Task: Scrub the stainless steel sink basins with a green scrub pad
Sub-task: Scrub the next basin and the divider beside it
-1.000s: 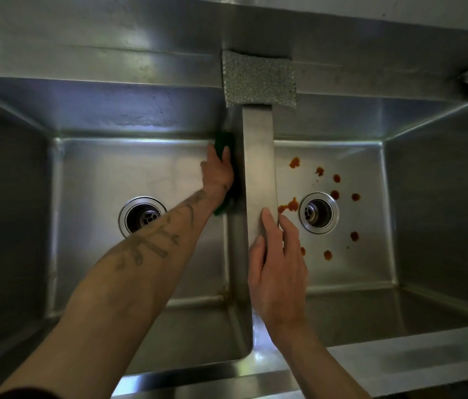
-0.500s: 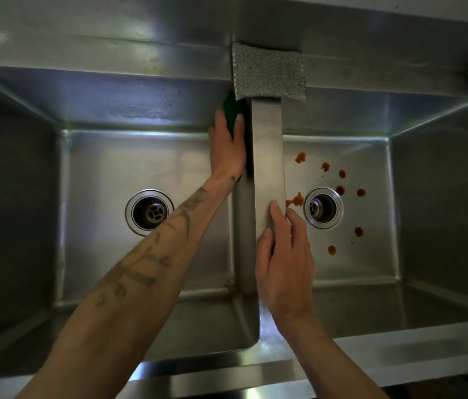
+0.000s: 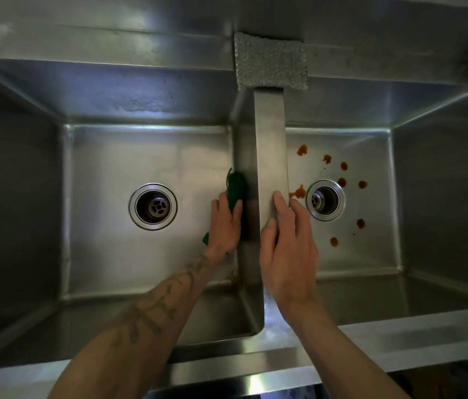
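Left hand (image 3: 225,226) drawn nearer along divider (image 3: 270,125) — fingers clasp green scrub pad (image 3: 236,189) to wall; right hand (image 3: 287,254) flat, fingers together — bracing.

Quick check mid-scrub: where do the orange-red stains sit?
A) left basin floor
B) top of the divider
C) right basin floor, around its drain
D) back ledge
C: the orange-red stains dot the right basin floor around its drain, away from the green scrub pad in the left hand.
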A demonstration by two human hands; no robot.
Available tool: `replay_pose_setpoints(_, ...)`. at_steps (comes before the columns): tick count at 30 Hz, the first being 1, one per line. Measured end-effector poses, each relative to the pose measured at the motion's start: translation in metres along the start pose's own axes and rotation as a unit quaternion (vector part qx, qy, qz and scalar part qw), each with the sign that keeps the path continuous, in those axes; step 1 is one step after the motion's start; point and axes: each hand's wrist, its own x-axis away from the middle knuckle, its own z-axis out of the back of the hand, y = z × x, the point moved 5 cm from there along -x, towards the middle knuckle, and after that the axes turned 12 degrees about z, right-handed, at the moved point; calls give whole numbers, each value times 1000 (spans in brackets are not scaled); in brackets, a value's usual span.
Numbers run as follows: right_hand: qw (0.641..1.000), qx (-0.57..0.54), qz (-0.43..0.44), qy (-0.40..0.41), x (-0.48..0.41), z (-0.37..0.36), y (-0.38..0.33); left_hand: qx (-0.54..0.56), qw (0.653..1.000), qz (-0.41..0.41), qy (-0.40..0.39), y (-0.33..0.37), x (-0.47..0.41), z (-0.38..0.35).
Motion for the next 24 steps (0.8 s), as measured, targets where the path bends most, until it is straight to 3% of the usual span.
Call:
replay_pose_setpoints(5,1000,-6,-7,-11,0,1,-1,23,990,124,-63,-15,33,-4)
replay_pose_setpoints(9,1000,-7,-14,-9,0,1,-1,104,978,134,-122,0,73,10)
replay_pose_setpoints(13,1000,-28,-6,-2,1,0,2,203,968,102,-110,38,108,31)
replay_pose_setpoints(19,992,-123,-29,-18,2,11,7,177,984,-3,-27,107,146,58)
replay_pose_setpoints(24,960,-276,25,-35,-8,56,5,177,983,-45,12,153,172,42)
